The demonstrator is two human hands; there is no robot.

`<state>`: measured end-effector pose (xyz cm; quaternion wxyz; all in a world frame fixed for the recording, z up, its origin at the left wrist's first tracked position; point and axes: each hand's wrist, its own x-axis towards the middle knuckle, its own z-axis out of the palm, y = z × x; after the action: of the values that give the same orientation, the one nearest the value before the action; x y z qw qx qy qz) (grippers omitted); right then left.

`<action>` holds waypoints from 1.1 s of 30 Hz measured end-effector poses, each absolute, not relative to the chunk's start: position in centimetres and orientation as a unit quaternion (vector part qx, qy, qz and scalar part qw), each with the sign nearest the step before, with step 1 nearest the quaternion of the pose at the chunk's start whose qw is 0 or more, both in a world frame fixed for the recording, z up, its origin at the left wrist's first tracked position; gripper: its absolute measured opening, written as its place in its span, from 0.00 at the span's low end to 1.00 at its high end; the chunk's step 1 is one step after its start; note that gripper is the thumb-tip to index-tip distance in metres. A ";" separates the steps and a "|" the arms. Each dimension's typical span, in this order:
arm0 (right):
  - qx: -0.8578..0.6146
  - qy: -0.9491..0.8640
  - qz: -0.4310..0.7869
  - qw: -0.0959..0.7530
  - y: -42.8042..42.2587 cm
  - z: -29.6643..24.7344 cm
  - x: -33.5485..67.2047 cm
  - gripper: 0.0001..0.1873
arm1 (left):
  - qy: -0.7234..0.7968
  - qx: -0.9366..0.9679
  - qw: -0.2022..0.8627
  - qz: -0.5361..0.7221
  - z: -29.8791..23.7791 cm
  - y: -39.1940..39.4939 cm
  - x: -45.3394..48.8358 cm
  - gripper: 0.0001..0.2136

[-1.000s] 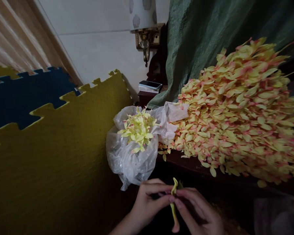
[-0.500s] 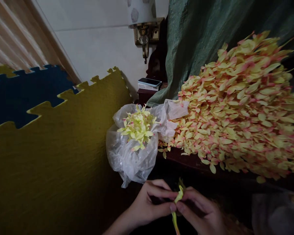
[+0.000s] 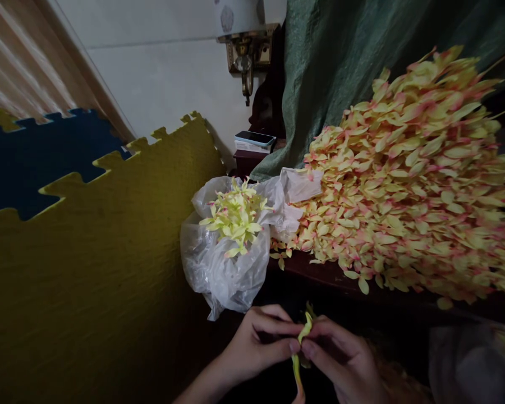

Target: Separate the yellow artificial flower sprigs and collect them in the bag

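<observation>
Low in the head view, my left hand (image 3: 258, 342) and my right hand (image 3: 343, 353) meet fingertip to fingertip. Between them is a narrow, twisted yellow-green flower petal (image 3: 295, 371), pinched by thumb and fingers on both sides. Its lower end turns pinkish and hangs below the thumbs. A darker green bit shows above the fingertips; what it belongs to is unclear. Beyond my hands, a clump of yellow-green flowers with pink tips (image 3: 238, 216) rests in a crumpled clear plastic bag (image 3: 239, 286).
A large heap of yellow and pink petals (image 3: 412, 196) covers the dark table (image 3: 315, 271) on the right. Yellow foam mat (image 3: 109, 269) stands upright at left. A phone (image 3: 255, 138) lies on a white box beside a green curtain (image 3: 320, 84). A wall lamp (image 3: 246, 50) hangs above.
The view has shifted slightly. Both hands keep their pinch on the petal, with only small finger movement; its lower end hangs a little differently.
</observation>
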<state>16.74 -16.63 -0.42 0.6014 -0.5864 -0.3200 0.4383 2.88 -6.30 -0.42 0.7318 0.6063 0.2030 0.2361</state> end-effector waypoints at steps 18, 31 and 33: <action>-0.528 -0.251 0.522 0.621 -16.7 -0.9 16.8 0.07 | 0.203 0.602 0.737 0.231 -0.7 -6.2 3.0 0.14; -0.567 -0.247 0.488 0.616 -16.5 -1.6 16.7 0.11 | 0.218 0.605 0.730 0.230 -0.7 -6.4 3.2 0.15; -0.571 -0.258 0.478 0.616 -16.5 -1.7 16.7 0.10 | 0.229 0.594 0.735 0.233 -0.7 -6.4 3.2 0.14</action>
<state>16.66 -16.51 -1.72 0.6159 -0.5705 -0.2584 0.4779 3.23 -6.39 -0.74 0.7355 0.5937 0.2288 0.2329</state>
